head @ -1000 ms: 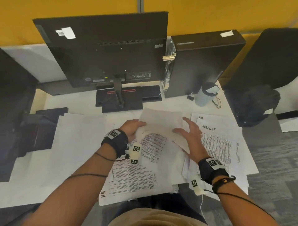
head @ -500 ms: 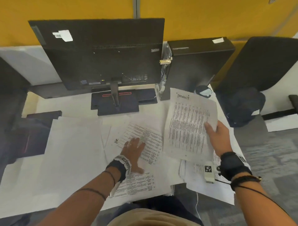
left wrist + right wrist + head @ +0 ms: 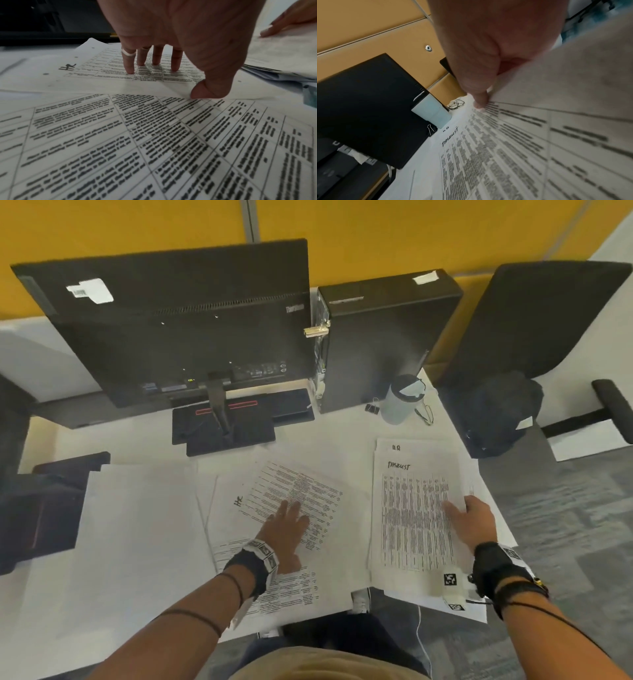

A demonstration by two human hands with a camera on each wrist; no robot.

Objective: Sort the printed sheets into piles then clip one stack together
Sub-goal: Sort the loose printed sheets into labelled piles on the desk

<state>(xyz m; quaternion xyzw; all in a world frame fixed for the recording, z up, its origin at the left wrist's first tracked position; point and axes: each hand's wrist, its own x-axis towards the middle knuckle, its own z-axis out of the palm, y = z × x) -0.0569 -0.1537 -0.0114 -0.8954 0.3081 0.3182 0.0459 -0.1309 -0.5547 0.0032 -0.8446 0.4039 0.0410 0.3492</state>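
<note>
Yellow partition behind white counter [image 3: 342, 440]. Left hand [image 3: 286, 530] flat on centre sheet [image 3: 308, 487]; right hand [image 3: 474, 520] pinching right sheet [image 3: 412, 515].

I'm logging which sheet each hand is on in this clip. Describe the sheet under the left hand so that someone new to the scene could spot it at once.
Start at the black monitor and come down past its stand to the papers in front of the person. The sheet lies skewed on top of the middle pile, with the left hand pressing flat on it. Unlike the upright, densely printed sheet to its right, it bears a handwritten "HR" at one corner.
</note>
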